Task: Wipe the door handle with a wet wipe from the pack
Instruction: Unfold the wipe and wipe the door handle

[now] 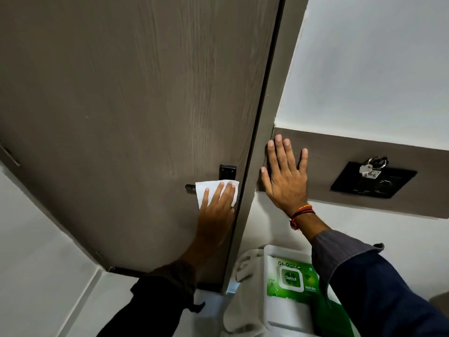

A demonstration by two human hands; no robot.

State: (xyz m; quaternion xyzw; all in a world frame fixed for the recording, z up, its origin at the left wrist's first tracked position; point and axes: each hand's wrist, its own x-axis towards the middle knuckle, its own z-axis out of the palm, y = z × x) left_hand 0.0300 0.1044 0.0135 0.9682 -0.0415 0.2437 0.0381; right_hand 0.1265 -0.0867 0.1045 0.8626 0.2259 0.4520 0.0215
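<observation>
A black lever door handle sits low on the brown wooden door, under a black lock plate. A white wet wipe covers most of the handle, leaving only its left tip showing. My left hand presses the wipe flat against the handle, fingers extended over it. My right hand rests open and flat on the brown wall panel beside the door frame, holding nothing. The green wet wipe pack lies below on a white surface, its lid shut.
A black switch plate on the brown wall panel has a bunch of keys hanging at it. White cloth lies beside the pack. The door frame runs between my two hands.
</observation>
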